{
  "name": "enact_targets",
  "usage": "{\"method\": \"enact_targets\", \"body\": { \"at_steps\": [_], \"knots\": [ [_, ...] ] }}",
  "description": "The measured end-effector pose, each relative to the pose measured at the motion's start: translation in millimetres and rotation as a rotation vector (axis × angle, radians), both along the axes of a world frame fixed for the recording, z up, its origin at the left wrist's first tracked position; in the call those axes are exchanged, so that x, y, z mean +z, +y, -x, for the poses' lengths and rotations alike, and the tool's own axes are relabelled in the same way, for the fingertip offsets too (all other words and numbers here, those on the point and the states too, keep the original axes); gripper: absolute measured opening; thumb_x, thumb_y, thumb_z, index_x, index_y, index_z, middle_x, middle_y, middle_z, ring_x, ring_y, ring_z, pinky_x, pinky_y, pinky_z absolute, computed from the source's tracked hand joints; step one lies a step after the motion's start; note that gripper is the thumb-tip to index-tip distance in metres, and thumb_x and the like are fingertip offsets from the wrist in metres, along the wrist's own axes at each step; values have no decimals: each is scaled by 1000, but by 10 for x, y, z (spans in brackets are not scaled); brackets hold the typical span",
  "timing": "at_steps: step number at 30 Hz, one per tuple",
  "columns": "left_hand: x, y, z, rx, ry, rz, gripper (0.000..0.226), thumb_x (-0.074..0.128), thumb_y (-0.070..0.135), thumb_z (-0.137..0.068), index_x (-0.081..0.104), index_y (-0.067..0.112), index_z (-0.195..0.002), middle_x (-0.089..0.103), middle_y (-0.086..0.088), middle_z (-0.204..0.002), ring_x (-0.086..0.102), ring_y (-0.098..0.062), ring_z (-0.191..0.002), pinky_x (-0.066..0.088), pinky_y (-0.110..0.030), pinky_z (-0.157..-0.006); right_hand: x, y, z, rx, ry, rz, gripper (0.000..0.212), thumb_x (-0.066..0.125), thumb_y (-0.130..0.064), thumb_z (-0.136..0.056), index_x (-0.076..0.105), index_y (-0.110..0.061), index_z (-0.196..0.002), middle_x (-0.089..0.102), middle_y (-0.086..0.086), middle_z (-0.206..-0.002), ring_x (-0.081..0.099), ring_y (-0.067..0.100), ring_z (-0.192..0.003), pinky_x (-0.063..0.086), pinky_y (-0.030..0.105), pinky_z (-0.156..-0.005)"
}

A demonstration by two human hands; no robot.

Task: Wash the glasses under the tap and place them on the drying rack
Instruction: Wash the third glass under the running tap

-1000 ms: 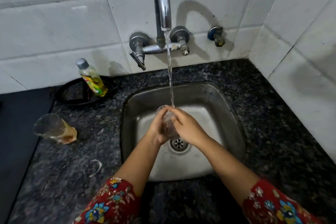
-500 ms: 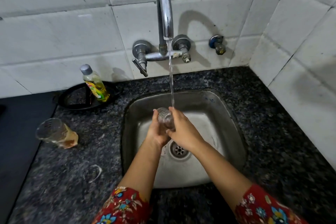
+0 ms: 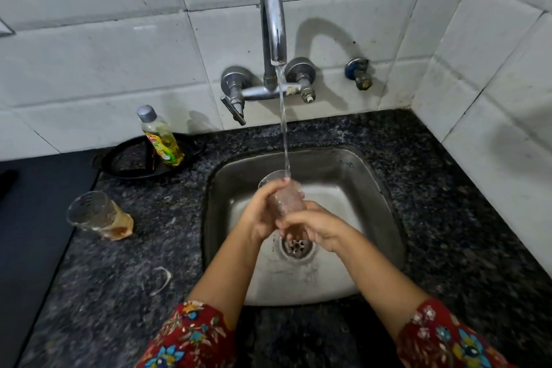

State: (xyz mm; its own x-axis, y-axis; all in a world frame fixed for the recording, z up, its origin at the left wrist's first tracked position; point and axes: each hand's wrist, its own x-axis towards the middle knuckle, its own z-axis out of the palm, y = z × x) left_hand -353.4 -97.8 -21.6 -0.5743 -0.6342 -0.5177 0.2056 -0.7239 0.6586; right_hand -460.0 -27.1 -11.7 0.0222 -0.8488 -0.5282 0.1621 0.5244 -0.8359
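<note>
Both hands meet over the middle of the steel sink (image 3: 373, 188), wrapped around one clear glass (image 3: 283, 196). Left hand (image 3: 263, 212) closes on the glass from the left side, its fingers curled over the wall just below the rim. Right hand (image 3: 316, 225) grips lower down, around the base end, with its fingertips lapping toward the left hand. Between them the glass is tilted, its open mouth up and away from the person, its base down toward the drain (image 3: 295, 246). Running water (image 3: 283, 128) falls in a thin stream from the curved tap (image 3: 273, 24) and lands at the rim of the glass, right by the left hand's fingers.

A second glass (image 3: 95, 215) lies on its side on the dark speckled stone table (image 3: 119, 293), well to the left of the sink, with a brownish residue gathered at its lower end. Behind it a bottle of yellow dish liquid (image 3: 161, 137) with a grey cap stands tilted in a shallow black tray (image 3: 125, 158) against the wall. A pale ring mark (image 3: 161, 278) shows on the table nearer the person. White tiles (image 3: 89, 54) cover the back and right walls, and a small valve (image 3: 360, 75) sticks out to the right of the tap. Red floral sleeves (image 3: 191, 337) cover both forearms at the lower edge of the view.
</note>
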Motion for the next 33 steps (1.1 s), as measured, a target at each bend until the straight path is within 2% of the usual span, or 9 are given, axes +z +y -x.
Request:
{"method": "enact_targets", "body": {
  "at_steps": [2,6,10,12,15,18,23,29,33],
  "knots": [
    [46,-14,-13,-21,-19,12,20,61,24,-82,76,11,-76,69,-8,-83,64,-21,-80,51,-35,-87,-29,8,40,-17,-124,-27,16,67,0,-73,66,-2,-88,65,10,-71,62,16,-63,52,21,-56],
    [83,-13,117,116,-215,82,8,69,23,-79,69,15,-80,66,-3,-78,60,-16,-73,50,-28,-70,-97,-33,-102,-113,636,77,35,75,-19,-61,60,-17,-93,68,-1,-79,65,16,-70,47,27,-55],
    [14,-137,25,69,34,-84,27,70,39,-77,68,13,-80,64,-5,-79,59,-18,-72,49,-31,-76,86,-86,-20,-3,-40,-84,6,65,-8,-78,65,-6,-84,63,6,-66,57,13,-53,50,23,-51],
    [-45,-172,-9,23,53,-178,49,69,57,-71,67,10,-85,64,-5,-78,55,-21,-76,44,-33,-77,91,-130,67,34,-89,-122,12,67,-15,-82,66,-6,-89,65,7,-70,56,12,-52,48,18,-48],
    [-32,-127,48,128,14,-290,67,53,66,-80,67,1,-86,71,-15,-76,62,-27,-80,47,-36,-71,57,-271,23,-60,327,-32,41,78,-29,-74,62,-9,-105,70,7,-87,60,15,-57,49,25,-52],
    [-5,-62,136,297,12,-362,64,50,60,-86,63,-3,-84,70,-17,-62,66,-26,-72,51,-34,-64,124,-398,-64,-47,932,119,57,81,-42,-66,54,-13,-107,60,4,-101,62,22,-88,48,28,-69],
    [-158,-130,174,451,15,-432,59,54,63,-82,66,5,-85,69,-10,-64,68,-19,-56,56,-26,-56,360,-520,-147,37,1112,237,53,80,-43,-66,55,-15,-103,67,4,-98,65,22,-92,48,27,-69],
    [-60,-148,76,194,41,-115,51,60,52,-83,71,4,-92,72,-13,-88,70,-23,-76,54,-34,-80,254,-166,-2,25,1111,225,55,78,-44,-67,54,-17,-108,69,2,-99,66,22,-89,49,29,-68],
    [-31,-6,101,34,-230,258,19,75,20,-76,69,10,-91,68,-4,-76,63,-14,-70,51,-24,-71,-22,45,11,95,1123,104,48,74,-33,-65,50,-17,-103,63,-4,-85,65,22,-82,49,30,-63]
  ]
}}
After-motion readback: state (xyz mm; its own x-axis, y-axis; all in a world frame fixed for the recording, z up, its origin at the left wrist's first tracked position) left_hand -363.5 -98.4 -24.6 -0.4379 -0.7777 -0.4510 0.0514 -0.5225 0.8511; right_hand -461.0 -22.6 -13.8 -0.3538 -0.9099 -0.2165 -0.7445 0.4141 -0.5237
